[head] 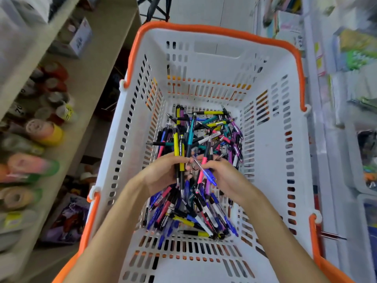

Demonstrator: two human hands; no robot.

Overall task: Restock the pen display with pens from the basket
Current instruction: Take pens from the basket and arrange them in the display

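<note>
White plastic basket [271, 160] with an orange rim and two orange handles, viewed from above, both forearms reaching in over its near edge. Loose pens [206, 209] of yellow, teal, pink, blue, purple and white lie heaped on the basket floor in a pile too tangled to count; several dozen at a rough judgement. Left hand [163, 174] curls around a small upright bundle whose most visible members are two yellow pens [179, 149]; whether more sit in the grip is hidden by the fingers. Right hand [222, 176] pinches a pink pen [205, 164] and a blue pen [207, 174] close beside the left hand's bundle. The step in hand appears to be gathering, and perhaps sorting by colour, a batch of pens within the basket; no pen display can be made out with certainty, as the shelves [67, 111] to the left, carrying rolls of tape, and the racks to the right are blurred. The next move likely calls for consolidating the picked pens into one firm grip, lifting them clear of the basket wall, and locating the matching display slot
</note>
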